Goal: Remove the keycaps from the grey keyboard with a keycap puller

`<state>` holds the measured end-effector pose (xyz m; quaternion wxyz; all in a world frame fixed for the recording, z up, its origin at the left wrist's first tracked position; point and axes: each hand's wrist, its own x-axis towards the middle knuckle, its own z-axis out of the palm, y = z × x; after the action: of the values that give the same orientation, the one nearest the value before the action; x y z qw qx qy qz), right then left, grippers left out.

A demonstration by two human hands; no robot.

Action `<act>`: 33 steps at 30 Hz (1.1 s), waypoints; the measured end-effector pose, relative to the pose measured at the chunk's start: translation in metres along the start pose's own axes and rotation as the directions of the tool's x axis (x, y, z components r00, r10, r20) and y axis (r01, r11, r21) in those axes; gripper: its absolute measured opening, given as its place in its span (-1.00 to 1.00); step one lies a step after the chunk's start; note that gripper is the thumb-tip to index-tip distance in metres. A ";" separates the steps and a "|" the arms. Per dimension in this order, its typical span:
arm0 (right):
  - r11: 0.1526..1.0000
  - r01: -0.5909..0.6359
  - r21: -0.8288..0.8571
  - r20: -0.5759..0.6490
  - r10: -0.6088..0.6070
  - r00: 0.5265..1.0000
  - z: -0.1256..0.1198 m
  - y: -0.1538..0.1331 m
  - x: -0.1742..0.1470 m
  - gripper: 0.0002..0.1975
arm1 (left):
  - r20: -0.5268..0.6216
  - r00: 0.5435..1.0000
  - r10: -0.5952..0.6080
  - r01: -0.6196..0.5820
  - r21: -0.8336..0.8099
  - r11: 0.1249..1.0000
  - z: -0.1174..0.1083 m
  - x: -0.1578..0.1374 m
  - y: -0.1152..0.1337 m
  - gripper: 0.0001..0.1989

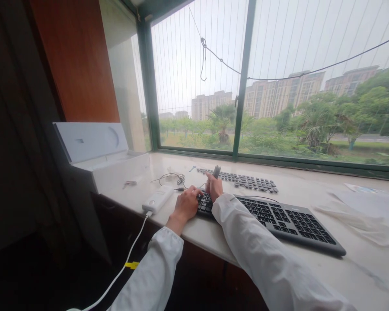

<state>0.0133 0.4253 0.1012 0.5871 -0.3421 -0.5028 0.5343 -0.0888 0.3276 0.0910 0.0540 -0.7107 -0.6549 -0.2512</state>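
Note:
A black full-size keyboard (290,224) lies along the front edge of the white counter. Most of its right part shows dark key positions with the caps off. My left hand (187,203) is curled over the keyboard's left end, fingertips on the keys there. My right hand (214,187) is closed around a short dark grey stick-shaped tool, (217,171) whose top end sticks up above the fist. Its lower end is hidden, so I cannot tell the kind. Behind the hands, loose black keycaps (253,182) lie in rows.
A white power bank (157,198) with a white cable (129,255) lies left of the keyboard. Beyond it are a thin black cable (178,177) and an open white box (116,168). Papers and crumpled wrapping (359,216) lie at the right. A window (197,86) closes the back.

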 end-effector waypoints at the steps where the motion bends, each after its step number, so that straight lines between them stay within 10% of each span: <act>1: 1.000 -0.006 0.004 -0.010 0.006 1.000 0.000 0.000 0.000 -0.63 | 0.002 1.000 -0.002 0.002 -0.003 1.000 0.000 0.000 0.000 -0.65; 18: 0.973 -0.053 -0.224 -0.170 0.015 0.985 0.004 0.008 0.006 -0.68 | 0.029 1.000 0.000 0.001 -0.023 1.000 0.000 0.002 0.001 -0.66; 33: 0.995 0.043 -0.086 -0.024 -0.045 0.999 0.015 -0.001 -0.010 -0.59 | 0.041 0.998 -0.047 0.051 -0.101 0.994 -0.002 0.002 0.000 -0.68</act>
<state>-0.0004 0.4137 0.1038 0.5901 -0.3625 -0.5249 0.4948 -0.0898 0.3289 0.0934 -0.0012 -0.7010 -0.6594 -0.2717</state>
